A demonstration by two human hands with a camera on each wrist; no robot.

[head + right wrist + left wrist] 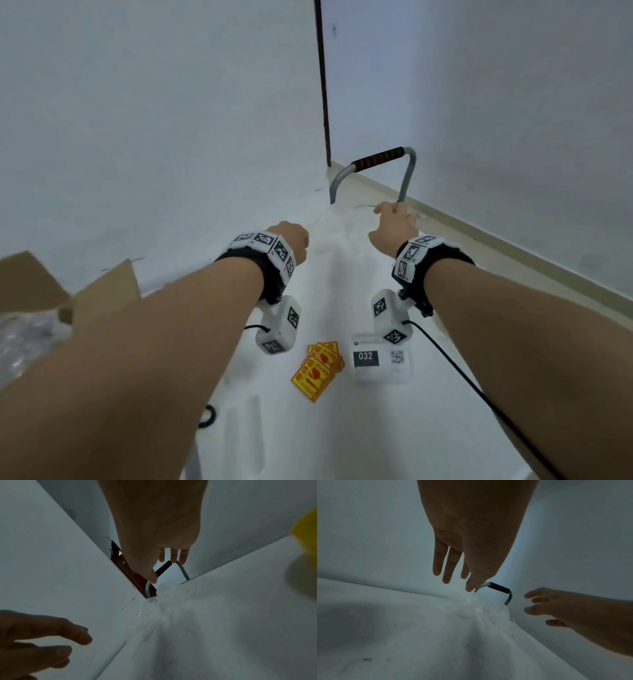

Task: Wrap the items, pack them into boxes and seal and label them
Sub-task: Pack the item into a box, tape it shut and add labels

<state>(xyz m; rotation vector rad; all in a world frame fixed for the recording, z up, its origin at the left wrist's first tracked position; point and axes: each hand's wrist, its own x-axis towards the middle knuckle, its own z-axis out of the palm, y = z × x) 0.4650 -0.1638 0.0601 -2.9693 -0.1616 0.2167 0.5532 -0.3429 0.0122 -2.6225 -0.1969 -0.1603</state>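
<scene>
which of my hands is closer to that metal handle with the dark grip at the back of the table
Right. Your right hand reaches up beside the near upright of the metal handle; whether it touches is unclear. Your left hand hovers lower and to the left, over the bubble wrap.

The box is cut off at the left edge. Bubble wrap hides the handle's lower legs. A yellow blur can't be identified.

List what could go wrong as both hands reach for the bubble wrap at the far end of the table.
1. The bubble wrap lies bunched against the metal handle; pulling may snag it there.
2. The right hand trails a cable close to the 032 label and yellow stickers; it might sweep them away.
</scene>
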